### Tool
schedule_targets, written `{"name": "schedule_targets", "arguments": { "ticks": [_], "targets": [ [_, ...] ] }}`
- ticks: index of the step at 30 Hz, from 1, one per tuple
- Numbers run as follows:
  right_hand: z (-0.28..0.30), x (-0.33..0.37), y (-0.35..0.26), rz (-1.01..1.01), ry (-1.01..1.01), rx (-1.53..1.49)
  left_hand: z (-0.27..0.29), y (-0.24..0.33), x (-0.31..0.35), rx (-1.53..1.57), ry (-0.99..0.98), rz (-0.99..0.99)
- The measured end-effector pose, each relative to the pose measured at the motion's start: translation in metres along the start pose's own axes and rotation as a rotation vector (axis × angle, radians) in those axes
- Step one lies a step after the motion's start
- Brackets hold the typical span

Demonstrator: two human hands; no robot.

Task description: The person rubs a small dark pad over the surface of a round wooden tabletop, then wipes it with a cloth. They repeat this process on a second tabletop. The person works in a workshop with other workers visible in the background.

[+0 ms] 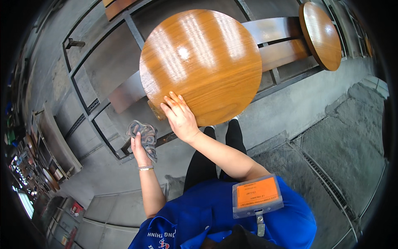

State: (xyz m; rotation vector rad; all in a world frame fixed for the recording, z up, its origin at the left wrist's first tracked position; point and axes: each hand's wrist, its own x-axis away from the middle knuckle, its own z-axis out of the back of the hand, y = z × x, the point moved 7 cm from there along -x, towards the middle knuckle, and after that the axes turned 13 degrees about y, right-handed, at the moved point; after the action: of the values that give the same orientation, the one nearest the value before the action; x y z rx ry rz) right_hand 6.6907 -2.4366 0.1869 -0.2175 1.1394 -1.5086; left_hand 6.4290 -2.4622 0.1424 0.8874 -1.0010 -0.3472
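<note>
Round tabletop [203, 79] partly hides metal frame [134, 31] and seemingly wooden boards [286, 54].

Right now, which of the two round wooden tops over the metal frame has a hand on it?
The central top: the right hand rests at its edge; no hand touches the upper-right top.

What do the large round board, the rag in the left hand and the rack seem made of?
Large round board: apparently wood or veneer, glossy coated, going by brown grain and bright reflections. Rag: soft fabric, matte, from its crumpled folds; fibre unclear. Rack: probably metal, dull dark grey, judging by its slim bars.
</note>
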Motion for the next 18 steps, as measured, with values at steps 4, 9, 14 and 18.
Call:
{"name": "schedule_targets", "arguments": {
  "ticks": [4, 9, 14, 18],
  "targets": [
    [0.089, 0.009, 0.066, -0.082, -0.032, 0.276, -0.006, 0.002, 0.005, 0.025, -0.030, -0.015],
    [0.150, 0.020, 0.097, -0.174, 0.215, 0.469, -0.008, -0.003, 0.014, 0.097, -0.003, -0.037],
    [0.049, 0.062, 0.008, 0.035, -0.087, -0.007, -0.005, -0.010, 0.039, 0.203, 0.033, -0.043],
    [0.086, 0.052, 0.065, -0.182, -0.026, -0.005, -0.009, -0.001, 0.060, 0.263, -0.047, 0.014]
  ]
}}
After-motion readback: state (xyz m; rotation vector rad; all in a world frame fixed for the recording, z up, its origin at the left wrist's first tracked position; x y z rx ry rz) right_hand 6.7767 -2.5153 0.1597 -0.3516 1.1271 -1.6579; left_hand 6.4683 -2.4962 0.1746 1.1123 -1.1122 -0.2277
